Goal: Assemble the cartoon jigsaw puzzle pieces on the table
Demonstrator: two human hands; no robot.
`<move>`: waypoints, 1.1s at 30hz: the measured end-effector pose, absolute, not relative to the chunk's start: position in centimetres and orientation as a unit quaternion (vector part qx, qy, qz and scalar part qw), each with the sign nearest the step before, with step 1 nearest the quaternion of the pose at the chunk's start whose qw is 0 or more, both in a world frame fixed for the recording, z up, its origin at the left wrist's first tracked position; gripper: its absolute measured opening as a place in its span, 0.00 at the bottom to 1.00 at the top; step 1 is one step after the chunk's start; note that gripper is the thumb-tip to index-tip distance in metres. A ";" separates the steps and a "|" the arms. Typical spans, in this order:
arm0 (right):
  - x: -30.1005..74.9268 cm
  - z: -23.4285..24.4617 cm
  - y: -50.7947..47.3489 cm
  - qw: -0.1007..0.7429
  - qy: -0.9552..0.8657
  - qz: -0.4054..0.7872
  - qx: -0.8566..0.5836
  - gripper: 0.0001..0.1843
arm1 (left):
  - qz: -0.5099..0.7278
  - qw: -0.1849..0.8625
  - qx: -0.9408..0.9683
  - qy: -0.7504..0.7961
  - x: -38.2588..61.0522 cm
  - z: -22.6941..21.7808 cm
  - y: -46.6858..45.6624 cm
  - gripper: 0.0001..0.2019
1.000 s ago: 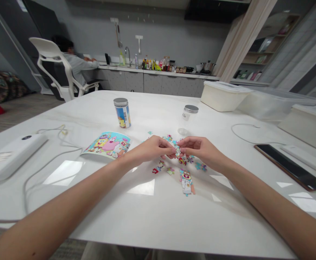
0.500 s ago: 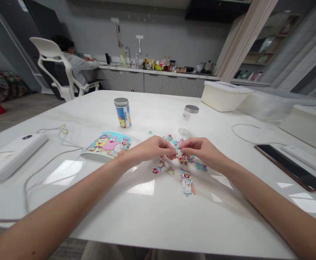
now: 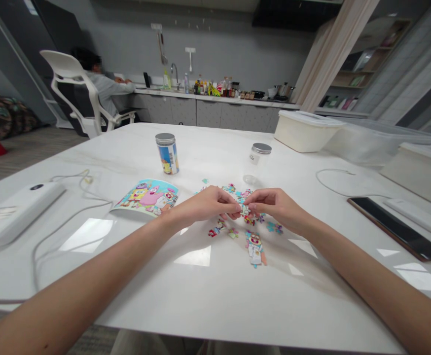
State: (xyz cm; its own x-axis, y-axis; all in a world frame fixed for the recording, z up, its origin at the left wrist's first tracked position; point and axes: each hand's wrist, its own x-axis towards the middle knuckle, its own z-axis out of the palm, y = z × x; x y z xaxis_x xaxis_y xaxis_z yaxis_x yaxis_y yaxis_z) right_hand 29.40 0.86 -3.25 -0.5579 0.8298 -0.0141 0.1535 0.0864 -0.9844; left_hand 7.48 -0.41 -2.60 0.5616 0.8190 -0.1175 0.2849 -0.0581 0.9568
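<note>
My left hand and my right hand meet fingertip to fingertip over the white table, both pinched on small colourful puzzle pieces held between them. Several loose puzzle pieces lie scattered around and under the hands. A joined strip of pieces showing a cartoon figure lies just in front of my right hand. A cartoon reference picture lies flat to the left of my left hand.
A lidded tin with a printed label and a clear jar with a metal lid stand behind the pieces. A white device with cable is at left; a dark phone and white bins at right. A person sits in a chair far left.
The fingertips of both hands have drawn slightly closer together around the pieces; everything else on the table stays put.
</note>
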 end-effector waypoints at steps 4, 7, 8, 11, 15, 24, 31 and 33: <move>29.2 -3.0 0.7 0.295 -0.666 0.565 -0.386 0.10 | 0.200 0.550 0.711 0.391 7.4 -2.4 -0.6 0.10; 29.1 -2.8 0.8 0.305 -0.659 0.561 -0.396 0.09 | 0.131 0.508 0.773 0.357 7.7 -1.5 -1.7 0.12; 29.0 -2.8 0.8 0.307 -0.658 0.558 -0.401 0.09 | 0.111 0.486 0.803 0.328 7.9 -1.2 -2.2 0.13; 28.9 -3.0 0.8 0.298 -0.658 0.554 -0.414 0.08 | 0.112 0.321 0.914 0.221 9.0 -0.7 -4.1 0.18; 29.0 -3.4 0.8 0.270 -0.666 0.558 -0.416 0.09 | 0.065 0.028 0.980 0.185 10.3 -1.1 -5.6 0.11; 29.5 -4.1 1.2 0.235 -0.689 0.545 -0.416 0.11 | -0.080 -0.029 0.969 0.231 9.1 -1.0 -4.6 0.12; 29.5 -3.6 1.1 0.229 -0.699 0.542 -0.406 0.08 | -0.084 -0.013 0.973 0.216 9.7 -1.1 -5.0 0.11; 29.5 -3.5 1.1 0.229 -0.700 0.541 -0.406 0.07 | -0.083 -0.015 0.972 0.219 9.7 -1.1 -5.0 0.11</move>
